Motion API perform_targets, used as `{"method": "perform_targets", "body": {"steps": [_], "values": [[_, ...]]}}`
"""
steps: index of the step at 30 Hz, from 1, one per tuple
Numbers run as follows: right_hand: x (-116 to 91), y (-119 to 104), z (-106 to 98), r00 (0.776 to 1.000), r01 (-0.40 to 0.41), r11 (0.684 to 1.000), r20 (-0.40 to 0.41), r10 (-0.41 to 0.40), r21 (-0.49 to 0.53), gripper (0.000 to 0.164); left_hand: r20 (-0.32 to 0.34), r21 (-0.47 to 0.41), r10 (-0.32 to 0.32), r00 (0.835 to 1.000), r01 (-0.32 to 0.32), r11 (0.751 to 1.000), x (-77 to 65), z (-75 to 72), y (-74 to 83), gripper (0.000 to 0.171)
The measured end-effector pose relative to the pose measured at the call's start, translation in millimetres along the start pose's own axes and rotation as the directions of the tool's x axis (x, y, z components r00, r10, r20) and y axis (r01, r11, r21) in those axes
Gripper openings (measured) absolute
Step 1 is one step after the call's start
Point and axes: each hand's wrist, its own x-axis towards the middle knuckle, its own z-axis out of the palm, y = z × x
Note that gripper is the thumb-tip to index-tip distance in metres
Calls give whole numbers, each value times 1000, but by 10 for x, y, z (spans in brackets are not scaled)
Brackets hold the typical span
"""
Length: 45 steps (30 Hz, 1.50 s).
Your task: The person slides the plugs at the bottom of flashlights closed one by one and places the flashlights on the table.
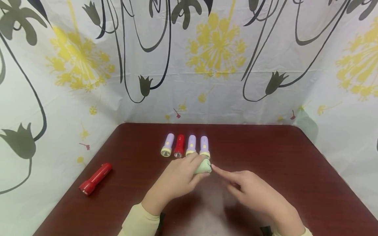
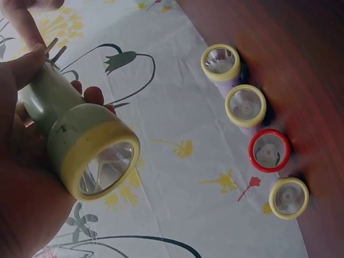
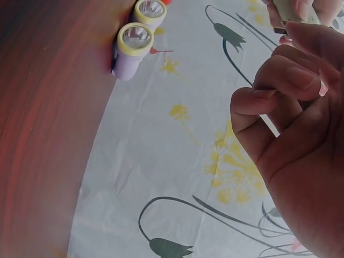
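Note:
My left hand (image 1: 178, 175) grips a pale green flashlight (image 1: 203, 166) above the table. In the left wrist view, the yellow-rimmed lens (image 2: 105, 166) of this flashlight faces the camera, and two thin metal prongs (image 2: 56, 52) stick out of its tail end. My right hand (image 1: 254, 190) is at the tail end with its index finger stretched out, the tip at or very near the prongs. Its other fingers are loosely bent and hold nothing. Whether the fingertip presses the prongs is hard to tell.
Behind my hands stand or lie three purple flashlights, among them one (image 1: 169, 142) at the row's left end, and a small red flashlight (image 1: 179, 146). A longer red flashlight (image 1: 95, 178) lies at the table's left. Patterned cloth (image 1: 183, 88) surrounds the dark red table (image 1: 265, 147).

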Motion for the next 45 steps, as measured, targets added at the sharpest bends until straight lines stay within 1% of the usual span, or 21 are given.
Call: {"method": "perform_targets", "body": {"steps": [3, 7, 10, 12, 16, 23, 30, 32, 34, 37, 40, 42, 43, 45], "values": [[-7, -30, 15, 999, 16, 997, -46, -19, -73, 70, -1, 22, 21, 1000, -20, 1000, 4, 3, 8, 47], [-18, -70, 45, 988, 70, 980, -123, -94, -186, 63, 11, 29, 29, 1000, -29, 999, 0, 22, 24, 48], [-29, -93, 53, 981, 88, 969, -146, -124, -232, 59, 23, 25, 26, 999, -27, 999, -4, 42, 37, 49], [-34, -101, 50, 980, 84, 964, -154, -125, -251, 58, 29, 26, 22, 999, -23, 999, -3, 50, 44, 50], [-39, -104, 31, 981, 76, 964, -156, -118, -253, 57, 37, 23, 18, 999, -19, 1000, 6, 51, 62, 49], [-34, -92, -10, 977, 91, 966, -166, -133, -243, 56, 64, -61, 26, 998, -22, 998, 15, 60, 106, 44], [-25, -78, -6, 969, 107, 967, -193, -154, -233, 56, 39, -82, 21, 999, -17, 996, 0, 64, 111, 45], [-23, -74, -6, 971, 103, 968, -189, -148, -229, 56, 38, -96, 12, 999, -8, 995, -4, 66, 109, 46], [-25, -70, -18, 977, 89, 972, -170, -128, -218, 57, 40, -107, 6, 999, -1, 994, -8, 66, 107, 46], [-45, -48, -69, 993, 29, 986, -104, -47, -163, 61, 47, -104, 8, 999, -3, 995, -5, 60, 98, 44], [-78, 2, -134, 998, -41, 993, -60, 35, -108, 66, 69, -68, 12, 998, -7, 998, 1, 49, 77, 41], [-105, 49, -170, 996, -60, 994, -64, 54, -96, 70, 116, -42, 7, 993, -2, 999, 11, 54, 54, 39], [-120, 71, -185, 996, -66, 993, -72, 60, -97, 71, 150, -30, 0, 989, 4, 1000, 19, 58, 40, 39], [-145, 108, -202, 994, -72, 992, -88, 63, -107, 72, 222, -9, -18, 975, 21, 1000, 39, 86, 3, 36]]}}
